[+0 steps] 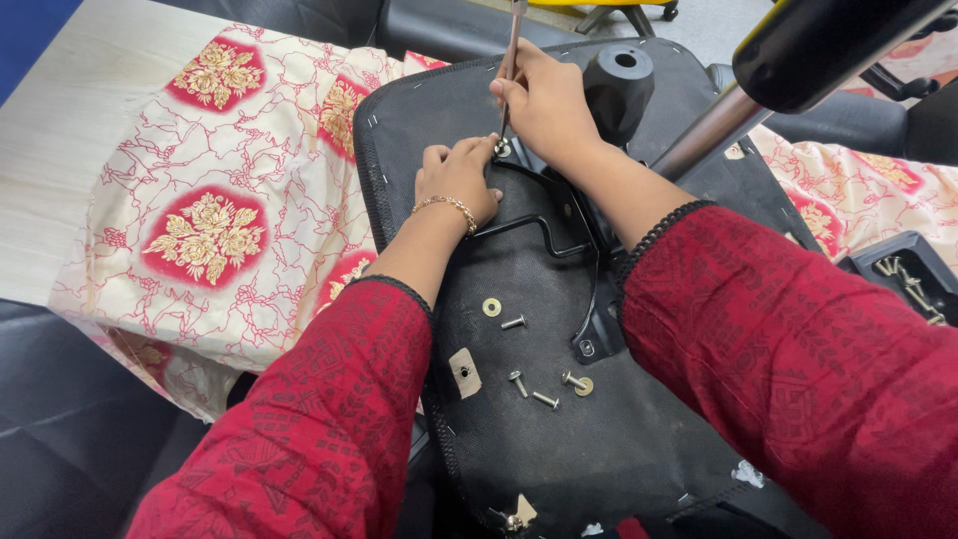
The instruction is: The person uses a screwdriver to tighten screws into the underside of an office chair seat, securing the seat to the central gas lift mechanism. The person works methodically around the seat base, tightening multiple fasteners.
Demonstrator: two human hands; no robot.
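1. Right hand up top, fingers wrapped tight around a thin metal tool, tool standing near upright with its tip down on a bolt and washer.
2. Left hand just beside that, curled into a loose fist and pressing down on the black metal bracket, knuckles nearly touching the bolt spot. Can't tell if anything is pinched inside those fingers. Gold bracelet on the wrist.
3. Both working on the underside of a black chair seat, flipped upside down and lying across the middle of the view. Bracket sits flat against it, running from the bolt down toward the right.
4. Loose hardware scattered on the seat below the bracket: a brass-coloured washer, a short bolt right next to it, then three more bolts lower down, one with a washer at its end.
5. Small tan tab with a hole off to the left of those bolts.
6. Cream cloth with red and gold flower patches spread under the seat on the left, over a pale wooden table.
7. Chrome post slanting in at top right, with a black round socket just beside the right hand.
8. Black tray with more screws at the far right edge.
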